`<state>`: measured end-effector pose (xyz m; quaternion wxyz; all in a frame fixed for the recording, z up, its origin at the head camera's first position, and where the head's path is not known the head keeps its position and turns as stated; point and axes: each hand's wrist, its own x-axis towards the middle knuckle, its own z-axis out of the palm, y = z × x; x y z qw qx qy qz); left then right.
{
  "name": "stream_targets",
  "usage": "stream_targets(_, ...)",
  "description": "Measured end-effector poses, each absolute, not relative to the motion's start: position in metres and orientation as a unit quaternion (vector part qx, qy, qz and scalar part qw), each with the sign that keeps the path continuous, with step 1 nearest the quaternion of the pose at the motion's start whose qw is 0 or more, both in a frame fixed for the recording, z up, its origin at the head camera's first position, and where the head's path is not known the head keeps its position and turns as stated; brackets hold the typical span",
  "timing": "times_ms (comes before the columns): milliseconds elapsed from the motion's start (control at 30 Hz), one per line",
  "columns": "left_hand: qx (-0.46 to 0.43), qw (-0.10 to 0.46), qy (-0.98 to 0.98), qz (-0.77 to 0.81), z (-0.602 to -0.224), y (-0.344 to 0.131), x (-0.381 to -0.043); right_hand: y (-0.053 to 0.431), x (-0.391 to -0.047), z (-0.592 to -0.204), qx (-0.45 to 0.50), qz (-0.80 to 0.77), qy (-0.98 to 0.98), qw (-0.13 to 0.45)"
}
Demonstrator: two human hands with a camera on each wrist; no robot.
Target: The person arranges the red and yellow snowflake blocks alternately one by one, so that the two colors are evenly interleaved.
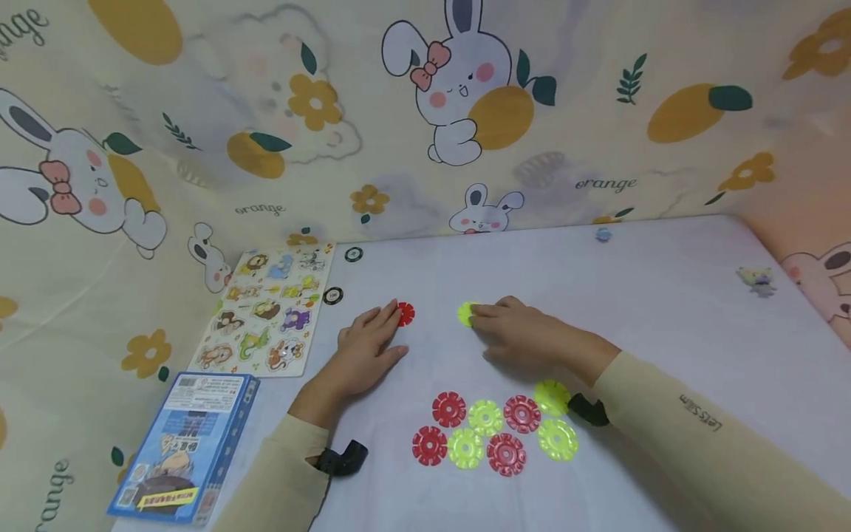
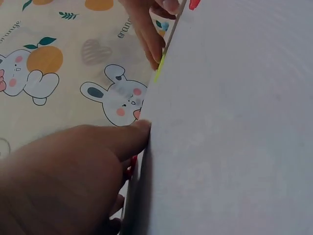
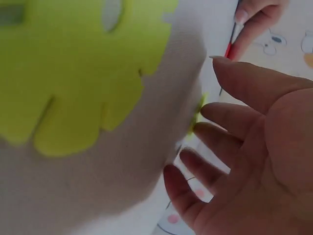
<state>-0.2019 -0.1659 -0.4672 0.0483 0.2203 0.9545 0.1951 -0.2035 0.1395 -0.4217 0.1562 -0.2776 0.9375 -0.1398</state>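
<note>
My left hand (image 1: 368, 349) lies flat on the table with its fingertips on a red notched plastic disc (image 1: 406, 314), covering the disc's left side. Across from it, the fairly straight fingers of my right hand (image 1: 521, 329) touch a yellow-green notched disc (image 1: 464, 314) and hide its right part. A gap of table separates these two discs. Nearer to me, several more discs lie in two rows, among them a red disc (image 1: 448, 408) and a yellow-green disc (image 1: 485, 418). One yellow-green disc (image 3: 73, 73) looms large in the right wrist view, close to that wrist.
At the left lie an animal picture board (image 1: 266, 314) and a blue box (image 1: 189, 443). Two black round chips, one the nearer chip (image 1: 333, 295), sit beside the board. Small trinkets, a blue one (image 1: 603, 234) and a pale one (image 1: 756, 279), lie at the back and right.
</note>
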Motion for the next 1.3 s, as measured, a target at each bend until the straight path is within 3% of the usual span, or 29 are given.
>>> stream_targets(700,0.245,0.047,0.949,0.192,-0.468,-0.171,-0.204,0.078,-0.220,-0.420,-0.276,-0.098,0.931,0.217)
stream_targets(1033,0.256,0.071,0.937,0.228,-0.463,-0.175,-0.212,0.075,-0.216,-0.420,-0.266,-0.093,0.935,0.214)
stream_targets(1300,0.256,0.051,0.932,0.251,-0.467,-0.175,-0.212,0.080,-0.218,-0.425,-0.279,-0.115,0.934,0.191)
